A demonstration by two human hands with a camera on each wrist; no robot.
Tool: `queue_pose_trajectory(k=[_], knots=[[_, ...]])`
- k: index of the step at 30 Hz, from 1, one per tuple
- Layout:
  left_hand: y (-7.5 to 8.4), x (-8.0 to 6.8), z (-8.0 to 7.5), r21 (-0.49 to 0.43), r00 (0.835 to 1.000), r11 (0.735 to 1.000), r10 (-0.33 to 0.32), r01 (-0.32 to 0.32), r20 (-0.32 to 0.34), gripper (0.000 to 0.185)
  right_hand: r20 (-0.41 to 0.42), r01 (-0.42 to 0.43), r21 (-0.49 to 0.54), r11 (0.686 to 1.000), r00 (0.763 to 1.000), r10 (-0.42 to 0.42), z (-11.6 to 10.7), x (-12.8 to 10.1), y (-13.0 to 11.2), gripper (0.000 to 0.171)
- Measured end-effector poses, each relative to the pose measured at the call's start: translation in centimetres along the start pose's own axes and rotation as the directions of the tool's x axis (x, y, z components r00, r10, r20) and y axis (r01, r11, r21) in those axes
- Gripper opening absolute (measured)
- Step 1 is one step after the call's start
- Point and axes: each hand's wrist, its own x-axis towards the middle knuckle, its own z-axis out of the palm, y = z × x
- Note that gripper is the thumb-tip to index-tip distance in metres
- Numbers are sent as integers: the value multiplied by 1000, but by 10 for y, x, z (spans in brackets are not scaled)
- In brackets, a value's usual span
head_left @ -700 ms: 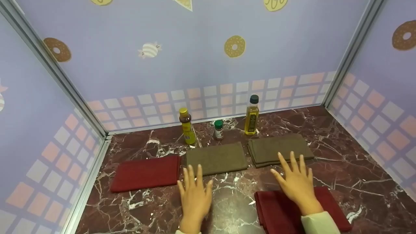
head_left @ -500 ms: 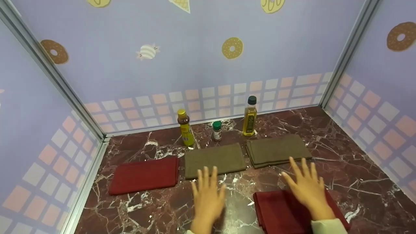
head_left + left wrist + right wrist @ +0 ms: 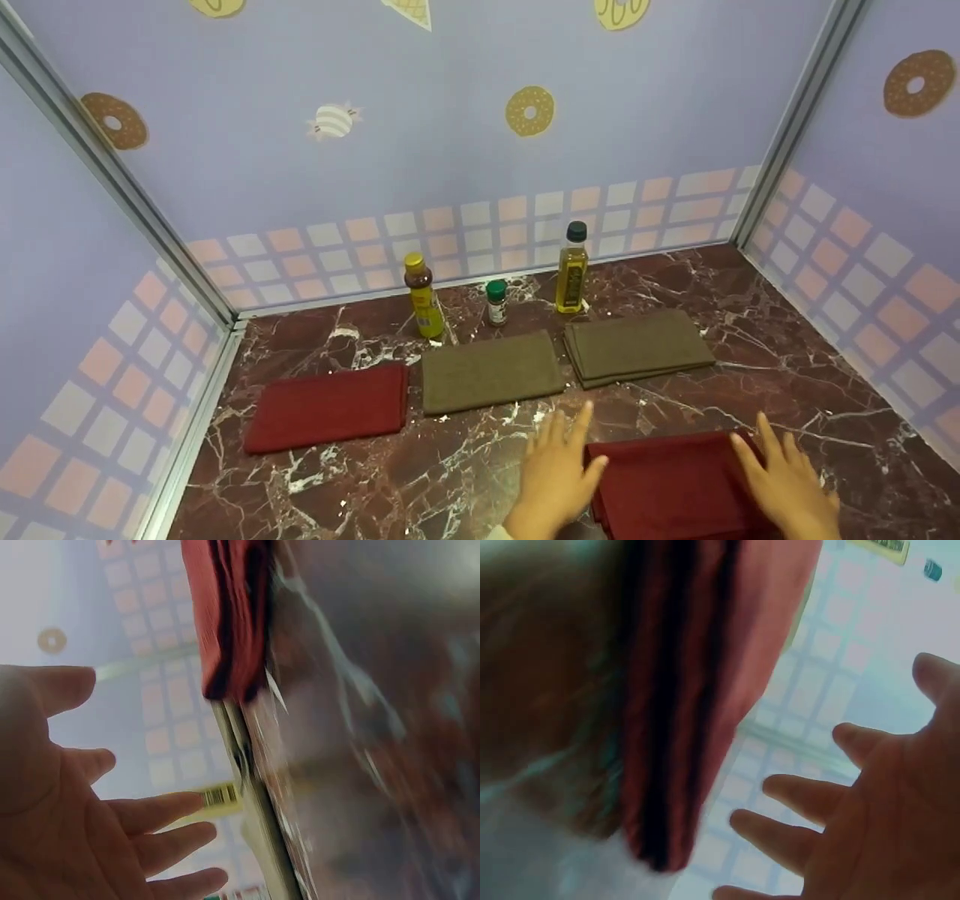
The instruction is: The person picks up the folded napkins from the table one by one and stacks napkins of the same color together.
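Lying btwn hands [image 3: 559, 472]: red cloth [image 3: 667, 484]

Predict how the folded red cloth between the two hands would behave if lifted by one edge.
The red cloth looks soft and stacked in several folds, so it would probably droop and unfold rather than stay flat. It seems light, and should not roll or tip. With the left hand and right hand at opposite sides, it would likely keep its shape better.

Dark-red folded cloth [image 3: 675, 484], veined maroon marble [image 3: 465, 472]
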Motion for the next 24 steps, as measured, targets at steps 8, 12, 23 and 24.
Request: queue_pose_trajectory(k=[8,12,23,24], knots=[[18,5,14,143,994,986,68,-80,85,72,83,-82,-41,996,993,85,4,-8,23,97],[19,6,19,187,996,979,71,-82,61,75,60,-111,-36,993,992,113,7,-9,27,94],[18,12,29,97,996,992,79,-75,-40,80,-15,-9,-50,999,1000,8,8,-6,30,86],[18,13,28,73,996,994,79,-76,-38,79,-23,6,-63,998,1000,-7,8,-5,30,85]])
